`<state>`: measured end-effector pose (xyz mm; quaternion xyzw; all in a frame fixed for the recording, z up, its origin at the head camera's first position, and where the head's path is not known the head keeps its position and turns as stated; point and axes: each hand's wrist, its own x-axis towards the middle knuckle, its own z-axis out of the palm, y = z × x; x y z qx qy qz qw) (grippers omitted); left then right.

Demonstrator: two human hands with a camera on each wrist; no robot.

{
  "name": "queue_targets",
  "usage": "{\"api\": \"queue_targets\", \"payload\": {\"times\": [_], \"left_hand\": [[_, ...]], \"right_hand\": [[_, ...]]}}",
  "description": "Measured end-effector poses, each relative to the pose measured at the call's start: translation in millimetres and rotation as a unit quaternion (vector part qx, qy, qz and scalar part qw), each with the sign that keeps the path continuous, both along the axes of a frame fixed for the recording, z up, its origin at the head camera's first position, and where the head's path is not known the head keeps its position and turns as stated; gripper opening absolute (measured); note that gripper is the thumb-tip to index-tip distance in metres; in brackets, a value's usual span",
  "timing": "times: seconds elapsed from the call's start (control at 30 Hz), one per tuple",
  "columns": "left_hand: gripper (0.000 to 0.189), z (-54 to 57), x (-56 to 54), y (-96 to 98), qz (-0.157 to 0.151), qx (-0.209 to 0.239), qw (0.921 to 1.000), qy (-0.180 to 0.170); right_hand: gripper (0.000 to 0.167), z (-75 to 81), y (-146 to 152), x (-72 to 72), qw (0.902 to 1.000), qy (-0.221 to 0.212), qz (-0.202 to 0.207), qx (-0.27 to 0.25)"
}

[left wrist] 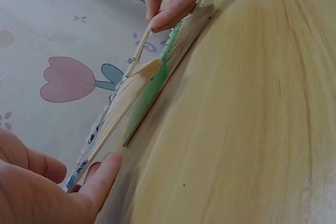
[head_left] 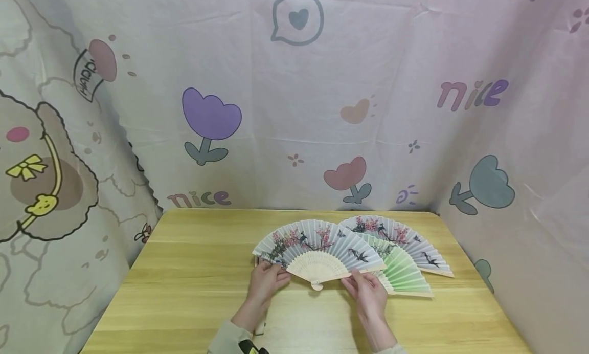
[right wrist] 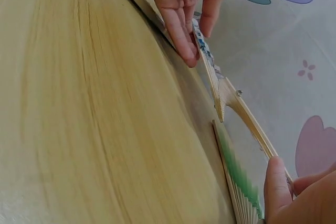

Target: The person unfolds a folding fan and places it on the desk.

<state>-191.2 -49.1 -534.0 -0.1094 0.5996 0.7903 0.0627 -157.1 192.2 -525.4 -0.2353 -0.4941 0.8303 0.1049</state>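
An open folding fan (head_left: 322,236) with pink blossoms and dark birds on pale pleats is held slightly above the table. My left hand (head_left: 266,283) pinches its left end between thumb and fingers, and my right hand (head_left: 370,295) pinches the right end stick. The fan's pivot end points toward me; in the left wrist view the fan (left wrist: 118,100) appears nearly edge-on. Partly behind it, a green open fan (head_left: 400,272) lies on the table. Another blossom-patterned fan (head_left: 416,244) is spread out at the back right, overlapped by the others.
A folded fan (head_left: 260,327) lies under my left wrist, partly hidden, and its pivot end also shows beside the left hand in the right wrist view. The wooden table (head_left: 184,272) meets a printed cloth backdrop (head_left: 276,175) at its back and sides.
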Motion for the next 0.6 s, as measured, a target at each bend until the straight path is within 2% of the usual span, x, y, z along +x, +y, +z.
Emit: {"api": "queue_targets", "payload": {"times": [0.3, 0.6], "left_hand": [[0.020, -2.7, -3.7, 1.7, -0.022, 0.008, 0.9997, -0.004], [0.021, -3.1, -8.3, 7.1, -0.054, 0.007, 0.9985, -0.009]], "right_hand": [[0.014, -0.8, 6.4, 0.4, 1.0000, -0.005, -0.001, 0.005], [0.015, -0.5, 12.4, 0.4, 0.9996, -0.007, -0.015, 0.021]]}}
